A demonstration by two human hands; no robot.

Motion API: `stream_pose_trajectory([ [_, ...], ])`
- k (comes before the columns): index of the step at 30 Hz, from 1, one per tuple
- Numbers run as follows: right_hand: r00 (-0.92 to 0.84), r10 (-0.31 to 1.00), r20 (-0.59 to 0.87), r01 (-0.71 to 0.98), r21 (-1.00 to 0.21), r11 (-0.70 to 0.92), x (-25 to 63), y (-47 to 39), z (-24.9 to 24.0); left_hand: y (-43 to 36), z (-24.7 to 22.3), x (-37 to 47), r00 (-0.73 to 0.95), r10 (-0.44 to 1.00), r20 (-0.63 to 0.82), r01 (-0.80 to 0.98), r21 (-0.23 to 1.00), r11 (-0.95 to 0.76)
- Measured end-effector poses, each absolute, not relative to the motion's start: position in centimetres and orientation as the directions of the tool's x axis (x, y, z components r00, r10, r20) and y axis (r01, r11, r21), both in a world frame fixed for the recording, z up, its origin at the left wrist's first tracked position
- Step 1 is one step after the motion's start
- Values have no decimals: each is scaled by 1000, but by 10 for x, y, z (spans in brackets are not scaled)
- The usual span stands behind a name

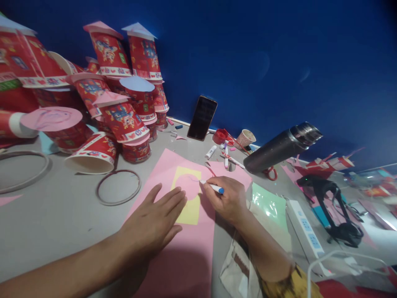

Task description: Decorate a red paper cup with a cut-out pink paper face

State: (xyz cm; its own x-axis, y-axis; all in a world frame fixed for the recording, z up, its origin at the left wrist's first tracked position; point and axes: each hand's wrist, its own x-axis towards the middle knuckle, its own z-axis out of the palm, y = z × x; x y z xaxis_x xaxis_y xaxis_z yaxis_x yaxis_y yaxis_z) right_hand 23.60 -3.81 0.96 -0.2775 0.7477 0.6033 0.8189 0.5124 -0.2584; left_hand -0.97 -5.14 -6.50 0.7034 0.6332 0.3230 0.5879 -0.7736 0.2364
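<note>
My right hand [228,198] grips a white marker with a blue end [214,187]. The marker's tip is at the right edge of a pink paper circle [189,184]. A faint line shows on this circle, which lies over a yellow paper rectangle [190,213]. Beneath both is a large pink sheet [186,256]. My left hand [158,215] rests flat with fingers stretched out, its fingertips on the yellow rectangle and near the circle. Part of the pink sheet is hidden under my left hand and forearm.
Red paper cups [113,54] with paper tops stand stacked at the left. Rings [118,203] lie before them. A phone [202,118] leans at the back. To the right are a dark bottle [274,151], a power strip [305,227] and a black strapped device [331,211].
</note>
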Motion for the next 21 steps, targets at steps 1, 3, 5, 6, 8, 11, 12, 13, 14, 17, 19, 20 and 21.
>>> stream_pose_trajectory([
  [1,-265,745,612,823,-258,505,236,-38,11,-51,-65,-10,704,631,326,587,234,-775],
  [3,-232,740,631,822,-280,496,236,-38,14,-51,-66,-10,707,627,328,584,230,-778],
  [5,-208,739,640,806,-315,500,234,-39,15,-51,-66,-10,710,626,322,583,229,-779],
  [6,-200,742,639,795,-337,504,233,-40,15,-51,-66,-10,711,626,321,582,231,-779],
  [8,-174,769,615,763,-409,500,230,-41,13,-52,-66,-10,709,630,318,585,235,-776],
  [11,-155,818,555,705,-518,485,227,-41,7,-52,-66,-10,706,634,316,588,237,-773],
  [12,-167,824,542,689,-533,491,226,-40,4,-52,-66,-9,704,634,320,589,236,-773],
  [13,-187,824,535,676,-538,503,225,-40,2,-52,-66,-9,702,633,327,588,235,-774],
  [14,-208,821,531,665,-539,517,224,-40,-1,-52,-65,-9,699,631,337,587,234,-775],
  [17,-267,814,516,641,-536,550,222,-38,-4,-52,-62,-9,693,634,345,590,233,-773],
  [19,-287,806,517,633,-529,565,220,-38,-5,-52,-60,-9,693,638,336,595,234,-769],
  [20,-290,803,521,632,-525,570,220,-37,-5,-52,-59,-9,693,639,333,596,234,-768],
  [21,-291,800,526,633,-521,573,220,-37,-6,-52,-58,-9,695,639,331,595,234,-769],
])
